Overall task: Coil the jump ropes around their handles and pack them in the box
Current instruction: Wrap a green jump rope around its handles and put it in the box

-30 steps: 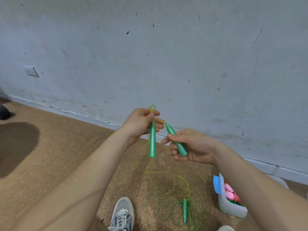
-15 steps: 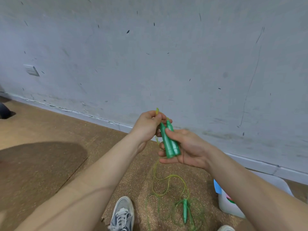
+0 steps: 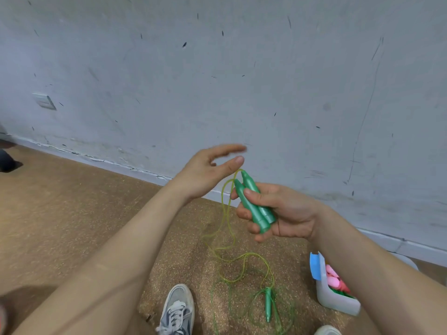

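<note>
My right hand (image 3: 280,210) grips two green jump-rope handles (image 3: 254,201) side by side, tips pointing up and left. Their thin yellow-green rope (image 3: 226,213) hangs from the tips in a loop down to the floor. My left hand (image 3: 210,172) hovers just left of the handle tips with fingers straight, holding nothing. Another green handle (image 3: 268,304) lies on the floor in a tangle of green rope (image 3: 244,308). The translucent white box (image 3: 336,301) with a blue latch stands at the lower right, with pink and green handles (image 3: 335,281) inside, partly hidden by my right forearm.
A scuffed grey wall (image 3: 242,81) with a white skirting rises close ahead. The floor (image 3: 72,213) is brown cork. My grey sneaker (image 3: 177,309) is at the bottom centre, and a second shoe tip (image 3: 326,331) shows at the bottom right. A dark object (image 3: 7,162) sits at the far left.
My left hand let go of its handle and opened, moving up and left. Both handles now sit together in my right hand, and the rope loop hangs free.
</note>
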